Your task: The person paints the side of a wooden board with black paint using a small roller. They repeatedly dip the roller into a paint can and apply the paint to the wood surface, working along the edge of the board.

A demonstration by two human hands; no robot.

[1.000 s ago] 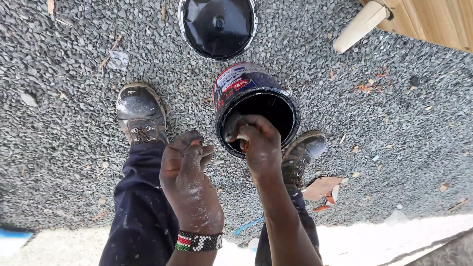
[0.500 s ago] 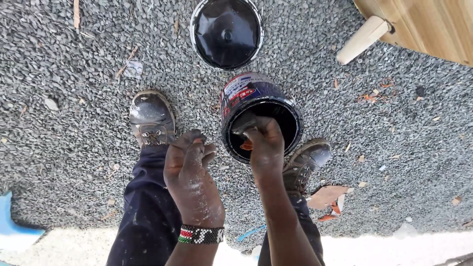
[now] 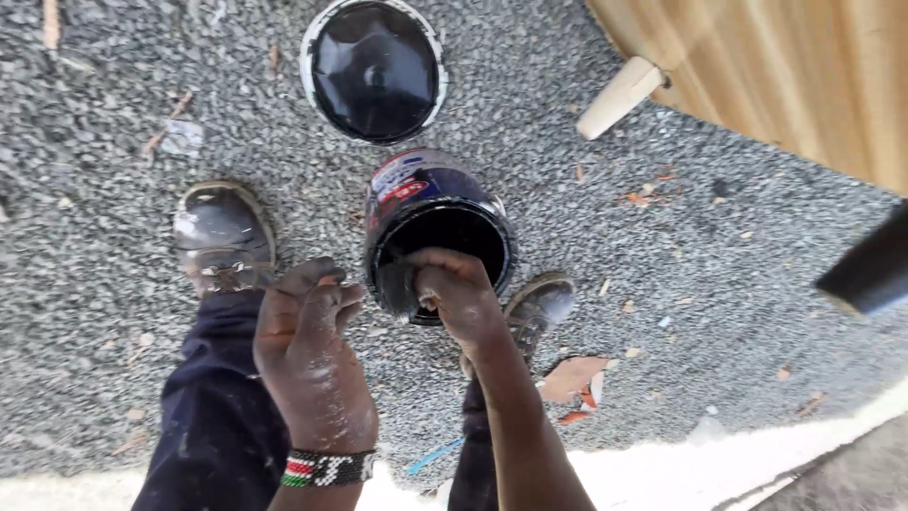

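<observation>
At lower centre, the left hand [image 3: 307, 355] was curled into a loose fist holding nothing visible. Just right of it, the right hand [image 3: 454, 293] pinched a dark brush [image 3: 399, 289] over the open black paint can [image 3: 435, 232] standing mid-frame on the gravel [image 3: 709, 284]. Beyond, at top centre, lay the can's lid [image 3: 375, 68].

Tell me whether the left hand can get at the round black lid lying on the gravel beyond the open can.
Probably yes. The left hand holds nothing visible and hangs apart from the can, which stands to its right. Only bare gravel lies between it and the lid, though it would need a forward reach.
</observation>
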